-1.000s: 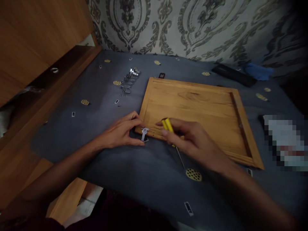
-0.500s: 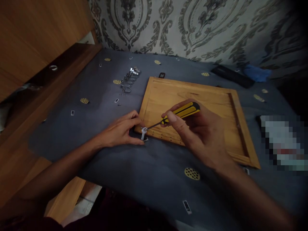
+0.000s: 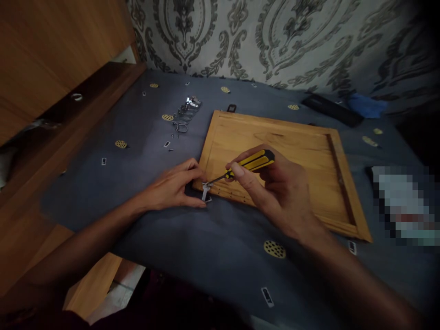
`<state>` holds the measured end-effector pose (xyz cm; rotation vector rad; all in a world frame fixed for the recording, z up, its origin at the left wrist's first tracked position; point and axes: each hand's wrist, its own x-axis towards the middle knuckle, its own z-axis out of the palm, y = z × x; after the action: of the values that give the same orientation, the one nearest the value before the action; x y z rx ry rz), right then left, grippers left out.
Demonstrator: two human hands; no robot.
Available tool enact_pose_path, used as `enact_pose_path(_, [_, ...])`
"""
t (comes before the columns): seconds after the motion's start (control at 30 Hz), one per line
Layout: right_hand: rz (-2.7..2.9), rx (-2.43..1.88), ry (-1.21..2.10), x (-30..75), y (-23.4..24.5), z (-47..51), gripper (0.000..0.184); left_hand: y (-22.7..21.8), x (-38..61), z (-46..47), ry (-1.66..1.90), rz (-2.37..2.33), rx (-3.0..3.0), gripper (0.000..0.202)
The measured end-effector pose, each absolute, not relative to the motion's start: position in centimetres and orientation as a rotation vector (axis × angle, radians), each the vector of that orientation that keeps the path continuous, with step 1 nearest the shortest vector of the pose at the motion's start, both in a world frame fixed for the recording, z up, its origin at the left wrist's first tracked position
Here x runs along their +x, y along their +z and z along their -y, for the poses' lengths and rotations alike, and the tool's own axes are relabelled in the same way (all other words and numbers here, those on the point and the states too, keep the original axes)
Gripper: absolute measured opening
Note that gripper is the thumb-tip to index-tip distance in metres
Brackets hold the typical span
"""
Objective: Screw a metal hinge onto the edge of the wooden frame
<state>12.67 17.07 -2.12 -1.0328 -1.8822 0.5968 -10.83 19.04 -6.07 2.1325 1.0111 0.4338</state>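
A framed wooden panel (image 3: 292, 151) lies flat on a grey-blue patterned cloth (image 3: 137, 183). At the panel's near left corner sits a small metal bracket (image 3: 205, 190). My left hand (image 3: 175, 185) is closed around that corner, its fingertips pinching the bracket in place. My right hand (image 3: 275, 188) grips a yellow-and-black screwdriver (image 3: 249, 164), whose thin shaft slants down to the left with the tip resting on the bracket.
A heap of metal fittings and loose screws (image 3: 184, 114) lies on the cloth behind my left hand. A dark flat case (image 3: 332, 109) and blue cloth (image 3: 366, 104) sit at the back right. A wooden cabinet (image 3: 51, 59) stands at the left; patterned wallpaper runs behind.
My right hand turned the screwdriver round from pointing down toward me to pointing left, and brought its tip onto the bracket. My left hand stayed at the corner.
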Motion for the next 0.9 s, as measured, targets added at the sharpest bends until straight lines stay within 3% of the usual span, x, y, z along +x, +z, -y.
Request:
enact_pose_path(0.2, [1.952, -0.980, 0.638, 12.1, -1.2, -17.3, 0.019, -6.1, -10.8, -19.1, 0.419, -1.007, 2.133, 0.043])
enact_pose_path(0.4, [1.903, -0.903, 0.983, 11.0, -0.5, -18.5, 0.035, -6.8, -11.0, -19.2, 0.457, -1.010, 2.142, 0.046])
enact_pose_path(0.6, [1.850, -0.823, 1.256, 11.5, -0.1, -18.9, 0.031, -6.6, -10.9, -19.2, 0.460, -0.993, 2.147, 0.045])
enact_pose_path(0.9, [1.707, -0.988, 1.053, 11.0, -1.9, -18.6, 0.043, -6.5, -10.9, -19.2, 0.450, -0.990, 2.158, 0.044])
